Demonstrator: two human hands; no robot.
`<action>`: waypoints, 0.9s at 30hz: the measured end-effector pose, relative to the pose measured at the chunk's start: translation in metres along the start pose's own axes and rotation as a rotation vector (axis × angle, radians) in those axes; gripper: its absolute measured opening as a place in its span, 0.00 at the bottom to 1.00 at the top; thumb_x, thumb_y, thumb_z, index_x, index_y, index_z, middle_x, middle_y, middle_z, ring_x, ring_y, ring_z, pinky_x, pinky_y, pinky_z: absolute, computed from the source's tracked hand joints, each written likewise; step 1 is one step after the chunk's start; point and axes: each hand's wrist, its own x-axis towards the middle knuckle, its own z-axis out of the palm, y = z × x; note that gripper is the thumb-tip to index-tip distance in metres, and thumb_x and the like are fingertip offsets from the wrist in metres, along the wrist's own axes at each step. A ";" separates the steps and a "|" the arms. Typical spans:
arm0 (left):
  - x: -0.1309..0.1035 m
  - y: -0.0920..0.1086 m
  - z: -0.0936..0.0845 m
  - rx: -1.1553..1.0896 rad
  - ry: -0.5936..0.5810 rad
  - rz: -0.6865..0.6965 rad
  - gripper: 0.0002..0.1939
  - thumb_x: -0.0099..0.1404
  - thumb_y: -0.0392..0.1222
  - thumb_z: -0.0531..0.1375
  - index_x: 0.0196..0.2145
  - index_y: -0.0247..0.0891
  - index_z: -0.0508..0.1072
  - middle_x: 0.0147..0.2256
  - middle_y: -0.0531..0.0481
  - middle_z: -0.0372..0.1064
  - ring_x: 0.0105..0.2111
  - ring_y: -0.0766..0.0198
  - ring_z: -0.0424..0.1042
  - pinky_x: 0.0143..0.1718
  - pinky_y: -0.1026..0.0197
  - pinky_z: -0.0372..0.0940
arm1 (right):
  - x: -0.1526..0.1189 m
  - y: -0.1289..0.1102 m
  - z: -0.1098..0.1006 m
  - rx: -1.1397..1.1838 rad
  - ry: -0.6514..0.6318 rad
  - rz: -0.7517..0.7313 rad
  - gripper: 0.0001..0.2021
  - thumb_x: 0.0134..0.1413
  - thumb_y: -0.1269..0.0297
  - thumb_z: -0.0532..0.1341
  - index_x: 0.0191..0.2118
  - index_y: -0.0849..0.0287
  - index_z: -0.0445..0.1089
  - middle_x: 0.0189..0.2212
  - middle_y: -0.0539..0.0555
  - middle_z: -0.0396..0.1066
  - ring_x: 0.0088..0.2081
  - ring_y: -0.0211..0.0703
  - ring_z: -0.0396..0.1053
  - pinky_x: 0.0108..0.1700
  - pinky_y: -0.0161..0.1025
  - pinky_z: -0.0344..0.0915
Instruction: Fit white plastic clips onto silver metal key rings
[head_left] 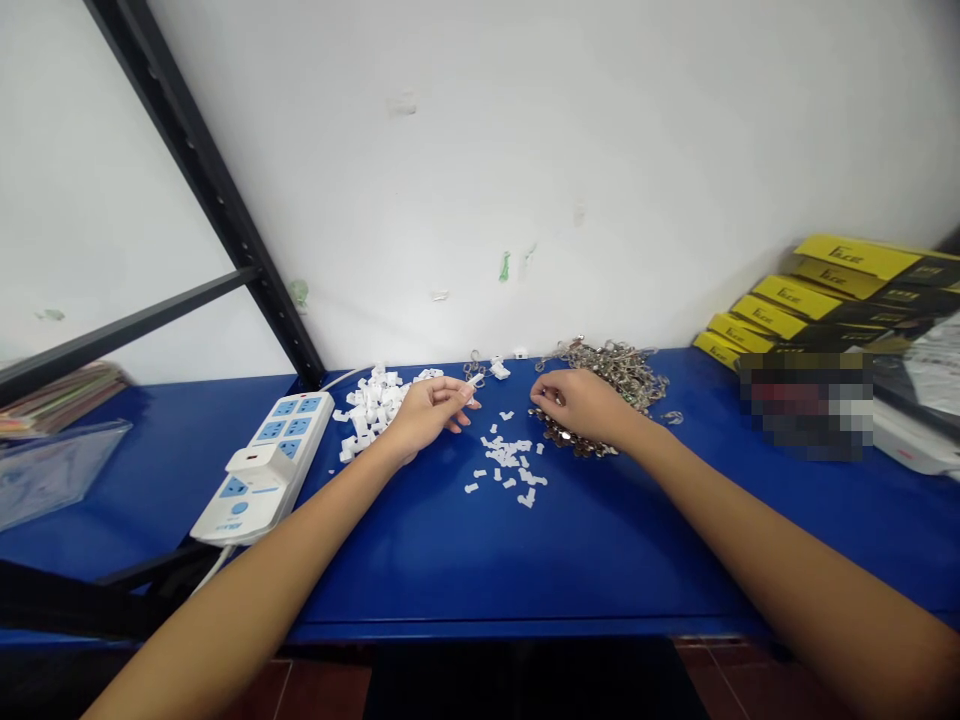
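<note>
My left hand (431, 412) pinches a small white plastic piece (476, 380) between thumb and fingers. Just left of it lies a heap of white plastic pieces (371, 410). Over the near left edge of a pile of small metal parts, which look like key rings with chains (626, 372), my right hand (574, 402) has its fingers closed together. What those fingers hold, if anything, is too small to make out. Between and in front of the hands, little flat white cut pieces (510, 458) are scattered on the blue table (435, 560).
A white power strip (274, 450) with a plug stands at the left beside a black metal frame (225, 215). Yellow and black boxes (795, 305) are stacked at the right. A few metal rings (475, 362) and white pieces (499, 368) lie near the wall.
</note>
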 end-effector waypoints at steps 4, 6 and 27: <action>0.001 0.000 -0.002 -0.006 -0.002 0.031 0.19 0.66 0.57 0.67 0.41 0.36 0.78 0.43 0.38 0.80 0.29 0.64 0.75 0.29 0.62 0.70 | -0.003 0.014 -0.018 0.010 0.093 0.050 0.15 0.63 0.57 0.56 0.40 0.58 0.79 0.31 0.57 0.79 0.32 0.48 0.72 0.35 0.42 0.62; 0.001 0.000 -0.003 -0.009 0.000 0.044 0.21 0.66 0.58 0.66 0.42 0.36 0.79 0.45 0.38 0.80 0.30 0.63 0.76 0.29 0.62 0.71 | -0.006 0.028 -0.033 -0.018 0.173 0.128 0.15 0.63 0.56 0.56 0.40 0.57 0.79 0.31 0.57 0.79 0.32 0.49 0.73 0.34 0.42 0.62; 0.000 0.023 -0.018 -0.097 0.160 0.047 0.23 0.61 0.57 0.70 0.43 0.33 0.80 0.43 0.39 0.79 0.30 0.65 0.74 0.30 0.64 0.69 | -0.013 0.082 -0.054 -0.082 0.088 0.237 0.10 0.53 0.56 0.66 0.33 0.56 0.79 0.30 0.55 0.77 0.31 0.46 0.71 0.34 0.40 0.61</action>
